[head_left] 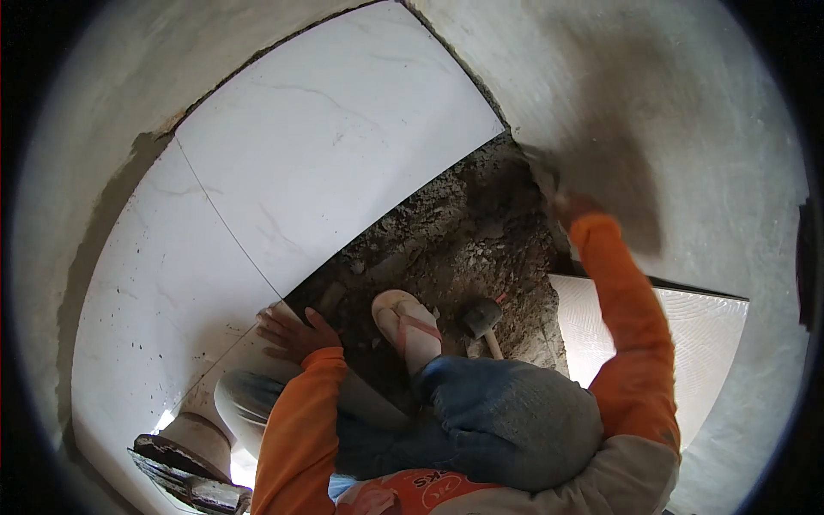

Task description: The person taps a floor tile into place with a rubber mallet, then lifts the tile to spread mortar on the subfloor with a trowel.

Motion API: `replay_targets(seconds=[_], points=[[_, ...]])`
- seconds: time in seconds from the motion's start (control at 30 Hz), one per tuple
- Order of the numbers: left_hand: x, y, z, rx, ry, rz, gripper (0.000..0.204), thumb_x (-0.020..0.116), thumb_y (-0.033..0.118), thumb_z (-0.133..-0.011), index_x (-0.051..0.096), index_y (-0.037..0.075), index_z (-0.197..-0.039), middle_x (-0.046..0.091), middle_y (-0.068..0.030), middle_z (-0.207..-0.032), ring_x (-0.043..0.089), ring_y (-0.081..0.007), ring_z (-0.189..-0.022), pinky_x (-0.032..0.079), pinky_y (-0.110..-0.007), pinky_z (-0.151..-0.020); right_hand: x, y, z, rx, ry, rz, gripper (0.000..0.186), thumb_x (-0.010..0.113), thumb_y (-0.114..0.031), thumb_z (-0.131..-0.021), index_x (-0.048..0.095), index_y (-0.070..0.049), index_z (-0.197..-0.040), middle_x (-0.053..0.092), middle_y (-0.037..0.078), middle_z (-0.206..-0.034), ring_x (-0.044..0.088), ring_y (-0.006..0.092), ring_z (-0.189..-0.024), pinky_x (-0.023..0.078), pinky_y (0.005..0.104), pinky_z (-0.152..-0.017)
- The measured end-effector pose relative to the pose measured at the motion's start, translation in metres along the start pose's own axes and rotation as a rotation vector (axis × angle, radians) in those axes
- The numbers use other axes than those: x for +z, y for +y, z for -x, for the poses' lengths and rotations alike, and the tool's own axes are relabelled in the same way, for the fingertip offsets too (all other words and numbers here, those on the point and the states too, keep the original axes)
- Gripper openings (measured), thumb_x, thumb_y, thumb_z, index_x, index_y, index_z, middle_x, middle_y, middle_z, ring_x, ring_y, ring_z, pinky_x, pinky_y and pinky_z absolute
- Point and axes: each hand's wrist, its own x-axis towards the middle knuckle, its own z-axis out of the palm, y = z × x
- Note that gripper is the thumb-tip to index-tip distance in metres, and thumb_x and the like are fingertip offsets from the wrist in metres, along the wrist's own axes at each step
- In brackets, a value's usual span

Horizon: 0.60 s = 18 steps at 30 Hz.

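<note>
My left hand (293, 335) lies with fingers spread on the corner of the white marble-veined floor tiles (326, 146), at the edge of a patch of dark rough mortar or soil (455, 223). My right hand (576, 204) is closed on a blurred metal tool (549, 172), seemingly a trowel, at the foot of the right wall beside that patch. A black-headed mallet (479, 317) with a light wooden handle lies on the rough patch, near my sandaled foot (399, 322).
Plastered walls (704, 129) surround the floor closely. A loose tile (704, 352), patterned side showing, lies along the right wall. At the lower left stands a bucket-like container (197, 442) with a notched trowel (184, 481) by it. My bent legs (506, 412) fill the lower middle.
</note>
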Motion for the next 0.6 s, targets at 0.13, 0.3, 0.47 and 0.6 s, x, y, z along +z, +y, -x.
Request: replay_targets(seconds=[0.13,0.3,0.47,0.6], points=[[0.006,-0.002,0.003,0.000,0.027,0.057,0.077,0.042,0.046,-0.093,0.015,0.002,-0.151,0.012,-0.0182,-0.158,0.012,-0.0403,-0.145,0.012,-0.065,-0.111,0.142,0.005,0.074,0.179,0.135,-0.399,0.055,0.040,-0.054,-0.093,0.052,-0.009,-0.123,0.058,0.030,-0.114,0.055,0.0488,-0.106,0.043,0.0546,-0.092],[0.008,-0.002,0.000,-0.027,0.004,0.027,0.078,0.042,0.048,-0.093,0.015,0.003,-0.151,0.012,-0.0180,-0.158,0.012,-0.0385,-0.146,0.010,-0.064,-0.111,0.302,-0.015,0.152,0.389,0.094,-0.759,0.060,0.046,-0.052,-0.094,0.045,-0.008,-0.135,0.054,0.027,-0.125,0.049,0.0441,-0.118,0.041,0.0515,-0.097],[-0.027,0.014,0.003,0.097,0.024,0.268,0.077,0.049,0.046,-0.091,0.023,0.003,-0.149,0.022,-0.0196,-0.155,0.019,-0.0384,-0.143,0.013,-0.060,-0.113,0.335,-0.045,0.214,0.572,0.409,-0.664,0.059,0.049,-0.050,-0.093,0.047,-0.006,-0.133,0.048,0.028,-0.129,0.044,0.0447,-0.122,0.039,0.0530,-0.098],[-0.100,-0.001,0.029,0.631,-0.506,0.530,0.067,0.055,0.043,-0.089,0.040,0.001,-0.140,0.046,-0.0202,-0.140,0.040,-0.0373,-0.132,0.020,-0.056,-0.112,0.343,-0.051,0.230,0.522,0.354,-0.672,0.059,0.050,-0.049,-0.093,0.047,-0.006,-0.133,0.048,0.028,-0.129,0.044,0.0446,-0.122,0.038,0.0527,-0.098]])
